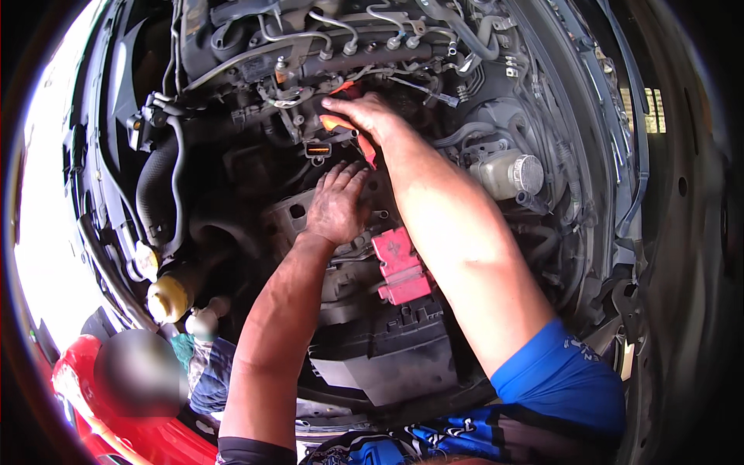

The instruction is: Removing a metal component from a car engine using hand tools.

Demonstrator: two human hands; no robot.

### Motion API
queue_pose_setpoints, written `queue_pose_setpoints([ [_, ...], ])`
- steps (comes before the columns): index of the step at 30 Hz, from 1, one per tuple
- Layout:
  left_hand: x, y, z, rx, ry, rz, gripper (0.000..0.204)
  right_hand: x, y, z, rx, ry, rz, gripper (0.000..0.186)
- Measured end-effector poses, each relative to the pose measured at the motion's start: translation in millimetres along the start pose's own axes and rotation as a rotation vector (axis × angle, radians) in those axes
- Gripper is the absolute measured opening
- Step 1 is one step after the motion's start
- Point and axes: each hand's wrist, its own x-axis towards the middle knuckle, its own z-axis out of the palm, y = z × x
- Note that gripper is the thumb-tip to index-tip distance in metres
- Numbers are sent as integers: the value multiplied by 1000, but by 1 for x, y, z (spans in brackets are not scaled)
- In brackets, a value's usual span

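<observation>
Here, right hand (372,116) extended forward, left hand (338,208) palm-down

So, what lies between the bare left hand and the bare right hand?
In the head view, part of an orange-and-red piece of unclear material shows between them.

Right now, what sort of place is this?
Most likely a vehicle's open engine bay: a ribbed black hose at left, a capped, whitish fluid reservoir at right, and a red plastic cover like those on battery terminals.
</observation>
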Motion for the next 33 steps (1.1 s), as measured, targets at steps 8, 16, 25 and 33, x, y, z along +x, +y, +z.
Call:
queue_pose_setpoints([
  [8,38,-6,18,203,-305,-189,80,11,3,6,-303,73,-205,53],
  [16,32,-13,12,120,-248,-178,69,9,0,19,-228,19,-127,37],
  [25,31,23,-27,163,483,70,67,17,6,4,-367,-19,-173,45],
  [33,26,2,-6,135,388,-3,84,4,-3,8,-179,-55,-51,35],
])
